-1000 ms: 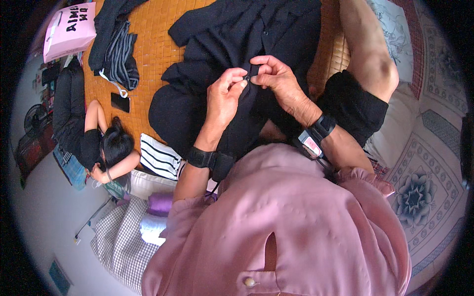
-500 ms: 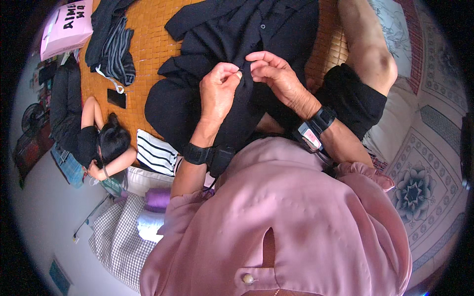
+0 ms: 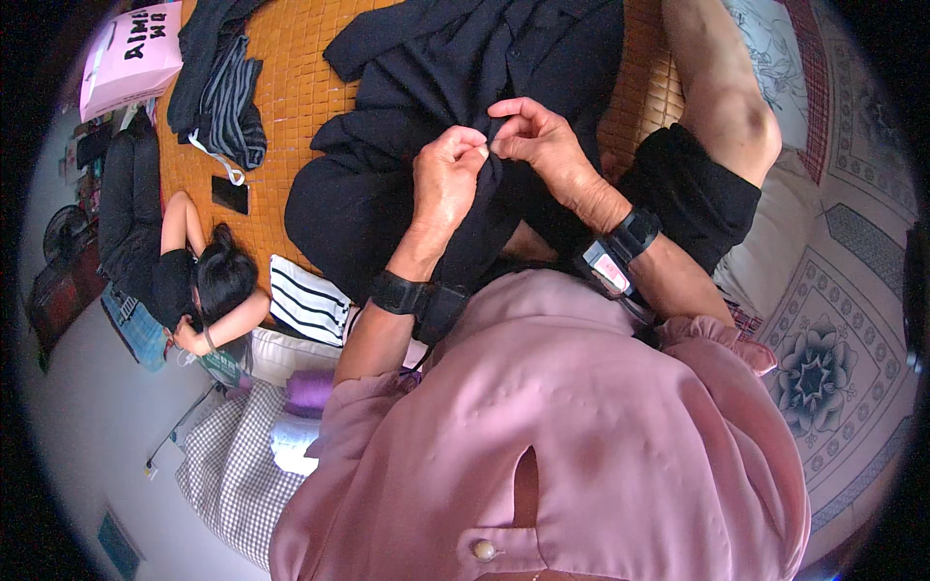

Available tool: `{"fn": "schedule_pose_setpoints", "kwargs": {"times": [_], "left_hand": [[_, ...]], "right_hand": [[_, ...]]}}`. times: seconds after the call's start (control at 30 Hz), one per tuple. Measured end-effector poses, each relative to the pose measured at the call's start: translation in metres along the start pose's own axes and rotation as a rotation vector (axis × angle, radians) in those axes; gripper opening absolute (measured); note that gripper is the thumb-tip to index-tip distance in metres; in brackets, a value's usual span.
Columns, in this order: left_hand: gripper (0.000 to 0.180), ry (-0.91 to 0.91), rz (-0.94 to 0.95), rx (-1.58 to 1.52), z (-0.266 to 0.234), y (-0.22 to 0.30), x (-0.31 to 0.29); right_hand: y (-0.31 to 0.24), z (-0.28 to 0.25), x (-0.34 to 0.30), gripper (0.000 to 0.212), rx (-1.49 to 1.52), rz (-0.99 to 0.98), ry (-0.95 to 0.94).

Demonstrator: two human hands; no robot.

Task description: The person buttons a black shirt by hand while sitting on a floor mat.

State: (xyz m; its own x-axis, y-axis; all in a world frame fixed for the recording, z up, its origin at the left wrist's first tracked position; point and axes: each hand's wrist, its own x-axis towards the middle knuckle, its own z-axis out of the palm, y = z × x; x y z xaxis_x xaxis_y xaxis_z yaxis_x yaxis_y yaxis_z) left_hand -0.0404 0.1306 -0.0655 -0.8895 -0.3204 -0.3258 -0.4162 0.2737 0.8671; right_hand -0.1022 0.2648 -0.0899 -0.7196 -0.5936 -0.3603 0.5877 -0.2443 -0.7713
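Two hands: both meet over the front of a black shirt (image 3: 455, 87), fingertips nearly touching.
Left hand (image 3: 448, 179): fingers clenched into a pinch on a fold of the dark cloth, thumb and forefinger pressed at the tip; a black band sits on the wrist.
Right hand (image 3: 542, 140): fingers curled and grasping the same strip of cloth from the other side; what lies between the tips is too small to tell. A black wrist strap with a small device sits behind it.
Why held so: the pinch from both sides seems to keep one narrow bit of fabric taut and lifted toward the person, so close work at the fingertips is possible.
Shirt position: spread on a woven orange mat (image 3: 291, 87), its upper part lying away from the person, its lower part drawn up into the lap.
Right side: a bare knee (image 3: 727, 107) in black shorts lies just beside the shirt, closing that edge.
Left side: bare mat between the shirt and a pile of dark and striped clothes (image 3: 218, 92); a phone (image 3: 231, 194) lies near.
Near edge: a striped folded cloth (image 3: 308, 300) touches the mat's rim.
Beyond the mat: another person (image 3: 184, 271) lies on the floor, well apart from the hands.
Far corner: a pink bag (image 3: 131, 58).
Open room: mostly leftward across the mat; little to the right.
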Motion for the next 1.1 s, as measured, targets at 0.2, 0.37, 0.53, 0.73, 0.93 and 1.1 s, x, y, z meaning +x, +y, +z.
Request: {"fn": "schedule_pose_setpoints", "kwargs": {"times": [0.2, 0.37, 0.53, 0.73, 0.93, 1.1], "left_hand": [[0.018, -0.030, 0.023, 0.187, 0.008, 0.011, -0.009], [0.020, 0.093, 0.088, 0.383, 0.008, 0.015, -0.010], [0.015, 0.119, 0.111, 0.337, 0.004, 0.012, -0.004], [0.017, 0.043, 0.075, 0.116, -0.005, 0.004, 0.000], [0.013, 0.039, 0.056, 0.099, -0.005, 0.004, 0.000], [0.018, 0.084, 0.183, 0.202, 0.004, -0.001, -0.001]], "right_hand": [[0.004, -0.004, 0.003, 0.035, -0.111, 0.034, 0.145], [0.001, 0.003, -0.002, 0.030, -0.122, 0.013, 0.103], [-0.006, 0.000, 0.001, 0.029, -0.068, 0.037, 0.034], [-0.001, -0.004, 0.004, 0.034, -0.016, 0.100, -0.002], [0.000, -0.003, 0.003, 0.035, -0.006, 0.107, -0.022], [0.009, 0.003, 0.003, 0.036, -0.248, -0.068, -0.031]]}}
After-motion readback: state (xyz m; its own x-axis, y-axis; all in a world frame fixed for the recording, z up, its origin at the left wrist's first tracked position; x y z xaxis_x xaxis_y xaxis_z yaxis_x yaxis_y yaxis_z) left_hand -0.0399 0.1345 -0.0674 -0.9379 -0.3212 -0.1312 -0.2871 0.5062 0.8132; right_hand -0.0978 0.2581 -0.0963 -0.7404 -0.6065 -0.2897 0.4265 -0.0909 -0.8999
